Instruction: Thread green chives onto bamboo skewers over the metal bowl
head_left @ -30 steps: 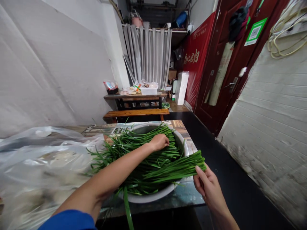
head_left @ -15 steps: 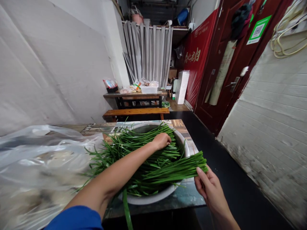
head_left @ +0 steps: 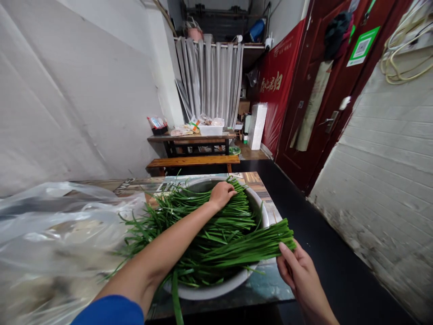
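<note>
A wide metal basin (head_left: 237,280) on the table holds a heap of long green chives (head_left: 206,225). My left hand (head_left: 221,194) reaches across the heap and rests on the chives at the far side, its fingers curled into them. My right hand (head_left: 297,266) sits at the basin's near right rim and pinches the cut ends of a neat chive bundle (head_left: 257,243) that juts over the rim. One loose blade hangs off the table's front edge.
A large clear plastic bag (head_left: 57,243) covers the table's left half. Beyond stand a wooden bench (head_left: 192,161) and a second table (head_left: 191,136) with packets and a white tub. A red door (head_left: 321,95) and a brick wall flank the dark floor on the right.
My left hand has slid a little farther over the chive heap, toward the basin's far side. My right hand keeps its hold on the bundle ends.
</note>
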A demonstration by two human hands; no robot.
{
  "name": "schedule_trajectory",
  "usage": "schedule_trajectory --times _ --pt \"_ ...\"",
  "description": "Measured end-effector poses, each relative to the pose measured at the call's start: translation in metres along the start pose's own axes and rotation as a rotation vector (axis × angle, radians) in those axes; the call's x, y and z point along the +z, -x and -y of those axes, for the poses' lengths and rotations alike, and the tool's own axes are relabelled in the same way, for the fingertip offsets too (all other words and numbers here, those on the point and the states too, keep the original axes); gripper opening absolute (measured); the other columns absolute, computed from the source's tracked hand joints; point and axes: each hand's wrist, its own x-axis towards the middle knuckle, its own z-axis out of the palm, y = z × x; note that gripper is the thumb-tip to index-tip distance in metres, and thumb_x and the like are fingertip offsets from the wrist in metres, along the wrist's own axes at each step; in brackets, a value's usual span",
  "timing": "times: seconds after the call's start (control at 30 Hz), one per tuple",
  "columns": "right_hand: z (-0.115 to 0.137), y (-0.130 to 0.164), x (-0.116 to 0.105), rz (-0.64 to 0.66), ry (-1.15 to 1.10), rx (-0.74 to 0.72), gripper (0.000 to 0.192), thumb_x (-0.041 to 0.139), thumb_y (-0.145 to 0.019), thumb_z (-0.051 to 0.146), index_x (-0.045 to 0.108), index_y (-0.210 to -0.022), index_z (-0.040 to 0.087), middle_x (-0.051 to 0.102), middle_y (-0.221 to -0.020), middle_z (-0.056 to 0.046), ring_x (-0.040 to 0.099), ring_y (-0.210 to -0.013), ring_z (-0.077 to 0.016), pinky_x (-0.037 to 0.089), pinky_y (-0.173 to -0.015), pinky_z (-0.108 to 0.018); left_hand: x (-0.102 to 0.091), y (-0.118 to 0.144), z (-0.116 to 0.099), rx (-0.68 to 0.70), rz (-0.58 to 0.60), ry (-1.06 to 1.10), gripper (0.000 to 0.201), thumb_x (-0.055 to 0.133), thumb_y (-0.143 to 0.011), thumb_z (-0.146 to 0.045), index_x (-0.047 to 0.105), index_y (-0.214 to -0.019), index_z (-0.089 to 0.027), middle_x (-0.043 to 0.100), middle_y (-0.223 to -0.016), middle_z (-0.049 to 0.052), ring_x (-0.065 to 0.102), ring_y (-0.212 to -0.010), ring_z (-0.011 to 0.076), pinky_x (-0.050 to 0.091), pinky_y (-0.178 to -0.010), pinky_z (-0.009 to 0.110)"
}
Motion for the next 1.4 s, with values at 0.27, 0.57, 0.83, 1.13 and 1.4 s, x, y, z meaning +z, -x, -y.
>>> schedule_trajectory --times 0.27,0.57,0.83,1.13,1.4 --pt "0.002 0.0 0.0 0.005 -0.004 -0.012 0.021 0.052 -0.084 0.038 0.049 -0.082 0.018 0.035 -0.039 0.01 0.018 -0.032 -0.0012 0.012 -0.031 -0.014 -0.007 -0.005 0.002 -0.002 0.008 0.057 0.016 0.055 -0.074 -0.022 0.07 -0.08 -0.019 0.066 -0.083 0.004 0.057 -0.079 0.0159 0.041 -0.073 0.024" --pt "0.018 -0.014 0.005 0.07 0.001 -0.019 0.02 0.054 -0.083 0.037 0.046 -0.081 0.019 0.034 -0.039 0.011 0.016 -0.032 -0.0017 0.011 -0.031 -0.013 -0.053 0.021 -0.052 -0.068 0.244 0.647 0.031 0.05 -0.07 -0.02 0.066 -0.096 -0.012 0.062 -0.067 0.001 0.049 -0.055 0.0092 0.038 -0.054 0.019" --pt "0.023 -0.019 0.007 0.111 -0.049 -0.017 0.018 0.052 -0.084 0.035 0.046 -0.089 0.019 0.039 -0.041 0.011 0.016 -0.03 -0.0005 0.009 -0.03 -0.013 -0.062 0.044 -0.096 -0.069 0.319 0.893 0.036 0.051 -0.076 -0.037 0.067 -0.094 -0.011 0.057 -0.061 0.0 0.04 -0.051 0.0065 0.031 -0.049 0.018" --pt "0.022 -0.016 0.006 0.102 -0.056 -0.007 0.019 0.053 -0.084 0.036 0.046 -0.088 0.018 0.038 -0.042 0.011 0.016 -0.03 -0.0008 0.009 -0.03 -0.012 -0.055 0.044 -0.103 -0.164 0.247 0.947 0.025 0.059 -0.069 -0.026 0.067 -0.085 -0.009 0.065 -0.068 0.004 0.052 -0.053 0.009 0.04 -0.054 0.02" --pt "0.022 -0.016 0.007 0.091 -0.056 -0.004 0.023 0.054 -0.082 0.039 0.044 -0.085 0.019 0.038 -0.04 0.012 0.015 -0.03 -0.0012 0.008 -0.03 -0.012 -0.056 0.047 -0.107 -0.123 0.205 0.926 0.027 0.058 -0.071 -0.03 0.069 -0.084 -0.009 0.065 -0.068 0.005 0.053 -0.054 0.0098 0.042 -0.055 0.02"
